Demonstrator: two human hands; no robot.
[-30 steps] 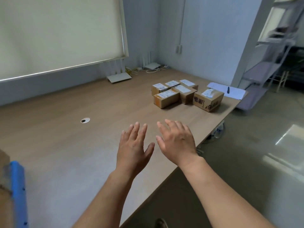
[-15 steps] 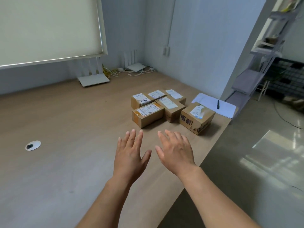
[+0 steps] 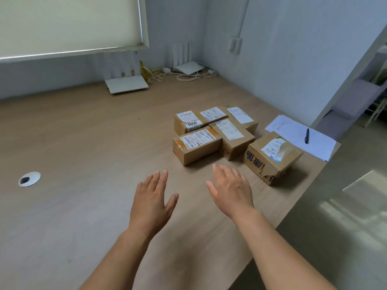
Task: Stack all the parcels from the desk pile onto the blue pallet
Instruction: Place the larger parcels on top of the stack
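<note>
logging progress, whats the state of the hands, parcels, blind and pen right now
left hand, open, holding nothing
right hand, open, holding nothing, short of the parcels
parcels, six, closed, all on the desk, none gripped
right parcel, crumpled, label wrinkled
blind, drawn down
pen, lying on the papers

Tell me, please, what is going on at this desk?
A person holds both hands out over the wooden desk, left hand and right hand open, palms down, just short of a cluster of six cardboard parcels. Neither hand touches one; the nearest parcel lies just ahead of them. All six sit on the desk, none picked up. Beside them lie sheets of paper with a pen on top.
</note>
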